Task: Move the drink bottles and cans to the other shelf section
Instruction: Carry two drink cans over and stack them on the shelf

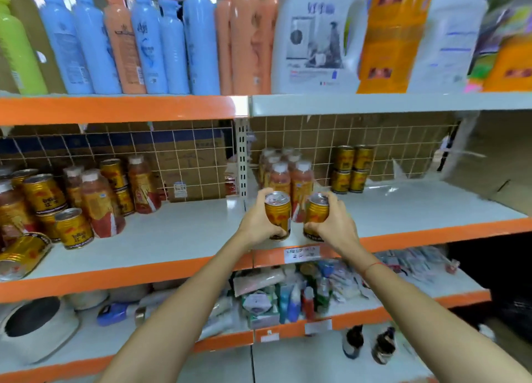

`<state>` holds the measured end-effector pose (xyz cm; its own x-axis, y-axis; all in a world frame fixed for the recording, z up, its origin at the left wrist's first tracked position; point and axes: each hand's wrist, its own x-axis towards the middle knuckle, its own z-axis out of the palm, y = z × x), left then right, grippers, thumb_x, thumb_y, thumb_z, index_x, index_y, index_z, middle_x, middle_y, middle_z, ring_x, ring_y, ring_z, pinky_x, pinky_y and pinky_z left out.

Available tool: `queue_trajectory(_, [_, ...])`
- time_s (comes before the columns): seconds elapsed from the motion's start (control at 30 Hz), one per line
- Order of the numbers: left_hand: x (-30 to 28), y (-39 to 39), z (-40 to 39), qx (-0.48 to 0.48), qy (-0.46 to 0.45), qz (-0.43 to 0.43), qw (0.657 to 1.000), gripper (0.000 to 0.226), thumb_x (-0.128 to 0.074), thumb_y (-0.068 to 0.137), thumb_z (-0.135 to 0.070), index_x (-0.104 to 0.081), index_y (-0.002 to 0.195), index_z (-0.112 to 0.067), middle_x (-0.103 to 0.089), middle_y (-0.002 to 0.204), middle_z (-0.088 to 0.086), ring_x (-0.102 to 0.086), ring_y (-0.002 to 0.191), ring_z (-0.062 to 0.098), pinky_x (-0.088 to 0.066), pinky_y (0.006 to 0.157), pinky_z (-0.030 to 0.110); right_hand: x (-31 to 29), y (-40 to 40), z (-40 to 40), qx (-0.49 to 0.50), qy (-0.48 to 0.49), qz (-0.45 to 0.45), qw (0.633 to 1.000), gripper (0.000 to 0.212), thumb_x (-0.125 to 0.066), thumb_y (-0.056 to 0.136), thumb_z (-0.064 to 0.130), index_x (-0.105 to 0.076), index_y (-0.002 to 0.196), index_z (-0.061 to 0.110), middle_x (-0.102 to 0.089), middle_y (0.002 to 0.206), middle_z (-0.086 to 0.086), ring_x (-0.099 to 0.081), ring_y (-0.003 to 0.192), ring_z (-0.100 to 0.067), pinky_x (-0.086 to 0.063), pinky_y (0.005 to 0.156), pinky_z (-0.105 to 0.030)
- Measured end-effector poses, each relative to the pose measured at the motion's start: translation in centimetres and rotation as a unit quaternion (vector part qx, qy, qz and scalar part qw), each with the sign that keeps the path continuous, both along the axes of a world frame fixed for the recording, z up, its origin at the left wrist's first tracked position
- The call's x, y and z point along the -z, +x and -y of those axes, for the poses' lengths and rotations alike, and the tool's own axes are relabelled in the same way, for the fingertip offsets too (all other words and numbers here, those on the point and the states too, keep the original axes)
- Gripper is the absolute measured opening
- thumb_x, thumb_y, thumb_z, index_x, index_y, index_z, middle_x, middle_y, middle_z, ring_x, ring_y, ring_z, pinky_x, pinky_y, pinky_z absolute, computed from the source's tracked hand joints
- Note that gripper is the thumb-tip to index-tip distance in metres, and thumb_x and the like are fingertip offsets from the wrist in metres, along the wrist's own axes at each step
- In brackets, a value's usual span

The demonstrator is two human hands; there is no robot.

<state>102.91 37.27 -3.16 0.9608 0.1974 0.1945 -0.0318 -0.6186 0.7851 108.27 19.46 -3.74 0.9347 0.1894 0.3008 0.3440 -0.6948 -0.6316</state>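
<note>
My left hand (256, 224) grips a gold drink can (277, 215) and my right hand (335, 224) grips a second gold can (316, 214). Both cans are upright over the front of the right shelf section (417, 207), just right of the divider post (242, 158). Behind them on that section stand several red-capped drink bottles (288, 175) and stacked gold cans (351, 168). The left shelf section (178, 233) holds several more bottles (98, 201) and cans (73, 228); one can (20, 256) lies on its side at the front left edge.
The shelf above carries blue and orange shampoo bottles (161, 42) and a large white detergent jug (316, 37). The shelf below holds small toiletries (288, 293) and a white round appliance (37, 325). A wire grid backs the middle shelf.
</note>
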Motion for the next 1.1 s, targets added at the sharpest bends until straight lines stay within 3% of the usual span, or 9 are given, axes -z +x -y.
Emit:
queue_trajectory(0.1, [0.1, 3.2, 5.2, 0.006, -0.008, 0.013, 1.0, 0.097, -0.087, 0.058, -0.011, -0.028, 0.134, -0.028, -0.051, 0.128, 0.002, -0.052, 0.108, 0.018, -0.045, 0.085, 0.028, 0.0, 2.5, 5.6, 0.006, -0.001, 0.004, 1.0, 0.076, -0.077, 0.07, 0.028, -0.034, 0.133, 0.024, -0.05, 0.124, -0.01, -0.054, 0.106, -0.034, -0.046, 0.082, -0.04])
queue_trajectory(0.2, [0.0, 6.1, 10.3, 0.008, -0.005, 0.019, 1.0, 0.097, -0.087, 0.059, -0.011, -0.029, 0.135, -0.025, -0.05, 0.127, 0.002, -0.051, 0.109, 0.018, -0.041, 0.084, 0.025, -0.3, 5.4, 10.9, 0.015, 0.001, 0.01, 1.0, 0.079, -0.078, 0.069, 0.03, -0.034, 0.134, 0.026, -0.049, 0.125, -0.009, -0.055, 0.106, -0.034, -0.048, 0.085, -0.042])
queue_trajectory(0.43, [0.0, 11.4, 17.5, -0.008, -0.003, 0.018, 1.0, 0.096, -0.087, 0.061, -0.011, -0.028, 0.136, -0.023, -0.051, 0.129, 0.008, -0.054, 0.113, 0.025, -0.048, 0.088, 0.032, -0.8, 11.4, 18.3, 0.008, 0.023, 0.008, 1.0, 0.072, -0.079, 0.069, 0.028, -0.039, 0.129, 0.024, -0.051, 0.119, -0.008, -0.055, 0.106, -0.031, -0.048, 0.085, -0.041])
queue_trajectory(0.6, [0.4, 14.8, 19.5, -0.019, -0.004, 0.006, 1.0, 0.097, -0.087, 0.061, -0.012, -0.026, 0.135, -0.027, -0.051, 0.13, 0.007, -0.054, 0.113, 0.026, -0.049, 0.094, 0.039, -0.1, 15.0, 19.9, -0.001, 0.016, 0.001, 1.0, 0.071, -0.079, 0.07, 0.027, -0.038, 0.128, 0.022, -0.051, 0.118, -0.008, -0.055, 0.106, -0.031, -0.045, 0.081, -0.039])
queue_trajectory(0.87, [1.5, 20.4, 19.6, -0.012, -0.002, -0.001, 1.0, 0.098, -0.085, 0.063, -0.008, -0.025, 0.138, -0.022, -0.048, 0.132, 0.006, -0.053, 0.114, 0.023, -0.046, 0.087, 0.028, 0.8, 20.7, 19.3, -0.017, 0.024, -0.002, 1.0, 0.076, -0.08, 0.068, 0.026, -0.037, 0.132, 0.022, -0.054, 0.122, -0.007, -0.055, 0.107, -0.028, -0.049, 0.085, -0.041])
queue_trajectory(1.1, [2.3, 24.1, 19.7, -0.026, -0.018, -0.01, 0.999, 0.103, -0.088, 0.058, -0.009, -0.024, 0.137, -0.025, -0.047, 0.133, 0.004, -0.051, 0.119, 0.023, -0.048, 0.098, 0.04, 1.7, 24.5, 19.9, -0.027, 0.024, -0.013, 0.999, 0.083, -0.079, 0.07, 0.023, -0.032, 0.138, 0.024, -0.049, 0.127, -0.009, -0.054, 0.109, -0.03, -0.05, 0.085, -0.041])
